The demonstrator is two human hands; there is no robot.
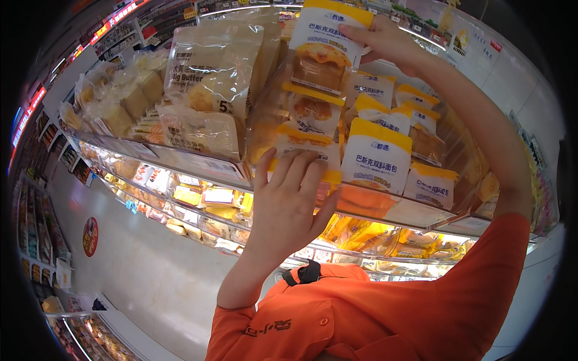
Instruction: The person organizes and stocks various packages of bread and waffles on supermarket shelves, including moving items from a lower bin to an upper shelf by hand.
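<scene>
**Packet Handling at the Bread Display: Hazards and Markings**

Note first the display shelf point(186, 156), filled close to its front edge. Under a push from behind, possible spillage of the foremost packets. Next, note the tall clear bags point(214, 69): upright, soft-looking, close beside the held packet point(322, 54), and probably liable to slumping after a sideways knock.

Locate the held packet upright above the row of yellow-and-white packets. Contact with the packets beneath: cannot tell. Upper right edge pinched in the right hand point(385, 45), thumb across the front. Likely faults: swinging or slipping, from a one-sided hold on smooth film; crushed bread, from excess pressure.

Left hand point(289, 186): fingers spread over the front packet point(304, 147), without a closed grip. Likely fault: denting, from downward pressure.

Markings, largest first: bold dark lettering in two scripts on the clear bags; blue title characters and a small blue emblem on the held packet, matched on the neighbouring packet point(377, 153); lastly, fine print, too small for reading.
</scene>
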